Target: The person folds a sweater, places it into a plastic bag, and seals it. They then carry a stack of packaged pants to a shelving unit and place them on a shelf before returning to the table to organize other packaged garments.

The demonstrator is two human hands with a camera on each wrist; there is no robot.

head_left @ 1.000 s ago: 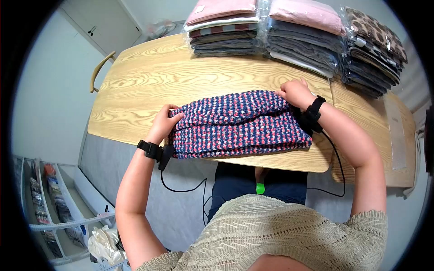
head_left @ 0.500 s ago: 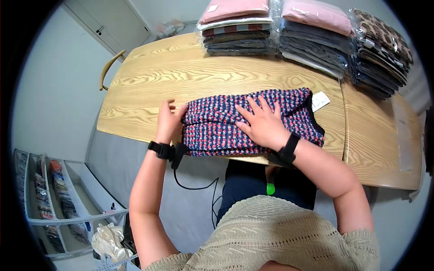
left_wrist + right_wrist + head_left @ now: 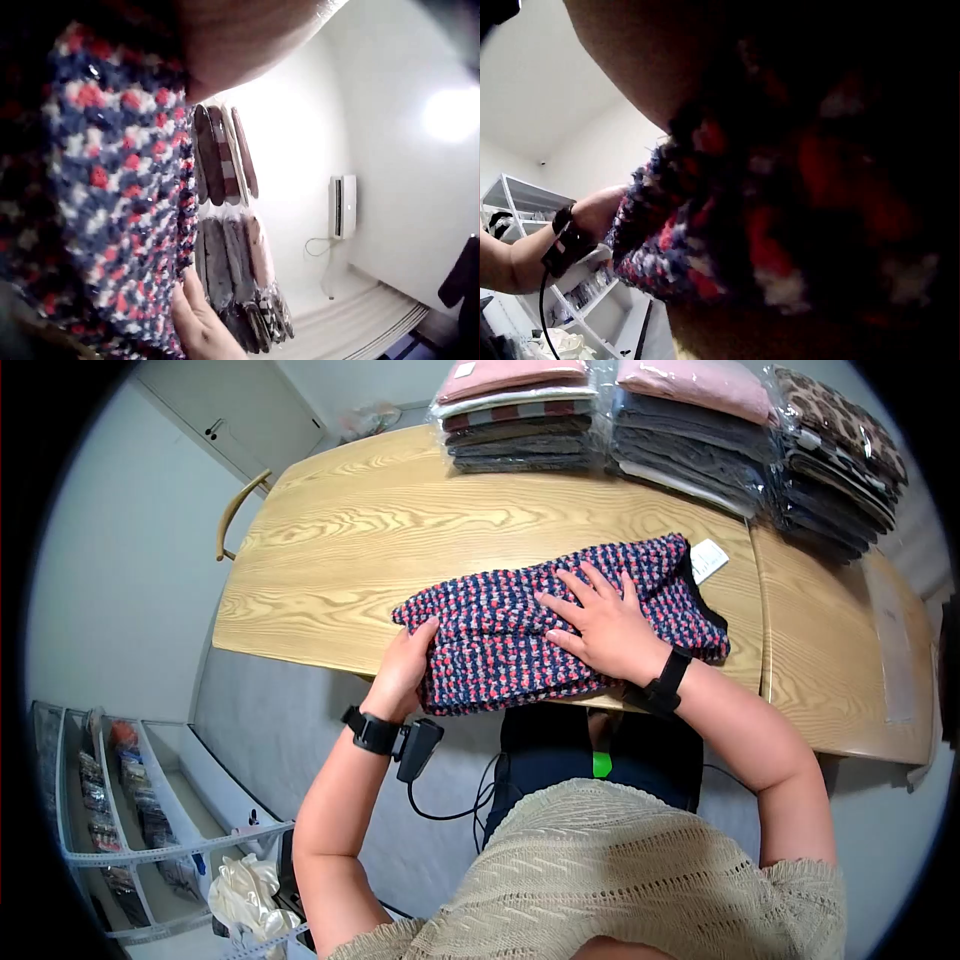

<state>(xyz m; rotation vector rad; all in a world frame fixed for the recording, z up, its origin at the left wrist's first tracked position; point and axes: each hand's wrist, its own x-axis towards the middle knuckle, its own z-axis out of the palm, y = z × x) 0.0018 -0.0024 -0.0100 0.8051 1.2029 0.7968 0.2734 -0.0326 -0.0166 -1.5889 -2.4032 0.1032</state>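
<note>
Navy, red and white nubby knit garment (image 3: 490,650), folded into a soft, slightly slanted long shape at the near edge of the wood-grain table (image 3: 330,550). Right hand (image 3: 612,632) lies on top, fingers spread wide. Left hand (image 3: 402,670), well apart from it, grips the other end, thumb on top, remaining fingers hidden. White tag (image 3: 708,560) pokes out past the dark trim (image 3: 704,600).

Beige openwork knit top (image 3: 580,850), short frilled sleeves (image 3: 812,880), dark trousers (image 3: 655,755), black wrist straps (image 3: 376,733), black cable (image 3: 445,817)

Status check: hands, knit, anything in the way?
Left hand gripping knit's left end. Right hand spread flat on top. Bagged stacks beyond, not touching knit.
</note>
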